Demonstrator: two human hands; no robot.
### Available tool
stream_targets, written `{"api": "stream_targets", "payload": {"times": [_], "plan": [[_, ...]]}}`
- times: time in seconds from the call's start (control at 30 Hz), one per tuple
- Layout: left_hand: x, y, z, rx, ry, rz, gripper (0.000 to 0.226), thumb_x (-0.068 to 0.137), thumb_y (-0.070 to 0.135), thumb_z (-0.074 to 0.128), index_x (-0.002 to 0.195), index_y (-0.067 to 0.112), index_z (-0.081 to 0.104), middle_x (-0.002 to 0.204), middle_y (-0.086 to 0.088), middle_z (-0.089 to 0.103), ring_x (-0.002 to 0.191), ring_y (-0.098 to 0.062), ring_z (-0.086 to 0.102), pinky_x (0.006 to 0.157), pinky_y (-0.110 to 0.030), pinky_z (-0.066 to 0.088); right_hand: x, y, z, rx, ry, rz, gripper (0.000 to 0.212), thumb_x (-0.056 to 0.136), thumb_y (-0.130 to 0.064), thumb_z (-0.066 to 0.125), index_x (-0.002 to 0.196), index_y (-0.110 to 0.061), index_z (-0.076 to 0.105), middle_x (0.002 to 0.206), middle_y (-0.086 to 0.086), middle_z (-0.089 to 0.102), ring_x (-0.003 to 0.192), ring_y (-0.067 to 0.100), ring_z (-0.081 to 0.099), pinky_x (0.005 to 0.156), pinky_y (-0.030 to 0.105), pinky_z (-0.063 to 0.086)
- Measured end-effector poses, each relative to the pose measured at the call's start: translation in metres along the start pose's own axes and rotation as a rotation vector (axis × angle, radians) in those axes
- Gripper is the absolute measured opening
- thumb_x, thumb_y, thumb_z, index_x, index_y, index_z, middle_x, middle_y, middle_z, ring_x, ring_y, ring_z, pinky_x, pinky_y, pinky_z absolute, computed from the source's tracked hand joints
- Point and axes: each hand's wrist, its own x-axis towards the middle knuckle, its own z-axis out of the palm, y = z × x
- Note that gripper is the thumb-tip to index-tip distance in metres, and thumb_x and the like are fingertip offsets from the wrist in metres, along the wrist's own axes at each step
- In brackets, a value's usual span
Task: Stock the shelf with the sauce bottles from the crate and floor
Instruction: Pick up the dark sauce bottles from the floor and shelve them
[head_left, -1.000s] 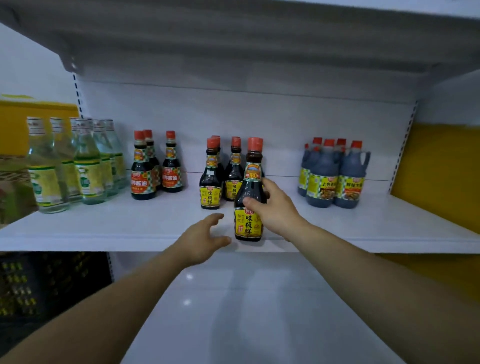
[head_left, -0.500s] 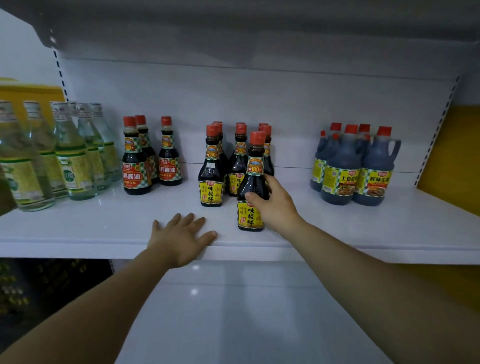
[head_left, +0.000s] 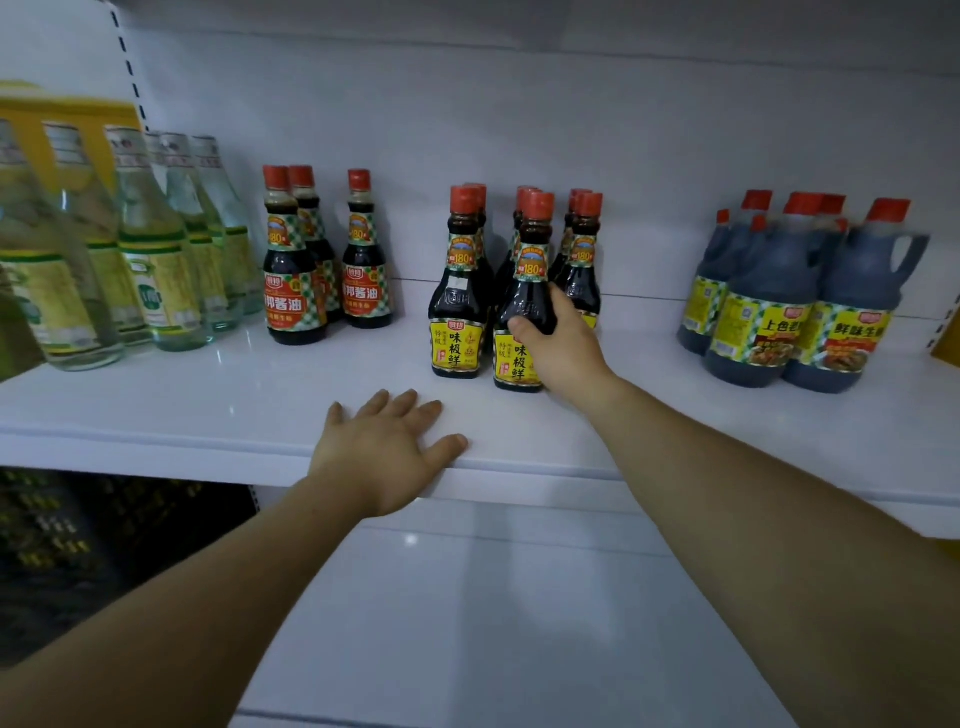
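Now the right hand (head_left: 563, 345), gripping the sauce bottle (head_left: 532, 270), has slid it back beside the yellow-label bottles (head_left: 457, 332). The left hand (head_left: 384, 452) lies flat on the shelf (head_left: 208, 405), so placement looks nearly done.

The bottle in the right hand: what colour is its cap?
Red-orange; the cap of the held bottle shows best in the head view.

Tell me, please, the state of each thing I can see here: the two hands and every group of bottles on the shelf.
right hand, grips the front sauce bottle at its shoulder.
left hand, flat on the shelf edge, fingers straight.
front sauce bottle, upright, capped, held.
other yellow-label bottles, upright, capped.
red-label bottles, upright, capped.
clear bottles, upright, blurred.
handled jugs, upright, capped.
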Motion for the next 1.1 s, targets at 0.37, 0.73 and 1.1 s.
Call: {"api": "stream_targets", "payload": {"times": [0.37, 0.73, 1.1], "plan": [[-0.002, 0.002, -0.001, -0.002, -0.007, -0.008, 0.085, 0.072, 0.078, -0.004, 0.146, 0.041, 0.014, 0.158, 0.009, 0.011, 0.146, -0.018, 0.006, 0.114, -0.055, 0.009, 0.019, 0.008, 0.008, -0.005, 0.012, 0.019, 0.071, 0.09, -0.042, 0.061, 0.15, -0.034, 0.023, 0.143, -0.002, 0.046, 0.123, 0.02, 0.049, 0.099, 0.041, 0.046], [-0.004, -0.003, -0.025, -0.229, -0.141, -0.012, 0.072, 0.085, 0.072, 0.03, 0.147, 0.036, 0.023, 0.159, 0.003, 0.014, 0.146, -0.019, 0.007, 0.113, -0.056, 0.001, -0.009, -0.031, -0.01, -0.066, -0.08, 0.148, 0.092, 0.084, -0.055, 0.062, 0.152, -0.033, 0.004, 0.156, -0.003, 0.025, 0.14, 0.024, 0.028, 0.094, 0.027, 0.027], [-0.102, -0.038, -0.046, -0.354, -0.113, -0.162, 0.081, 0.081, 0.066, 0.051, 0.148, 0.03, 0.024, 0.158, 0.0, 0.018, 0.144, -0.019, 0.016, 0.117, -0.044, 0.016, -0.098, -0.121, 0.008, -0.336, -0.315, -0.087, 0.079, 0.083, -0.063, 0.055, 0.148, -0.025, 0.029, 0.152, 0.0, 0.035, 0.128, 0.022, 0.045, 0.094, 0.028, 0.038]]}}
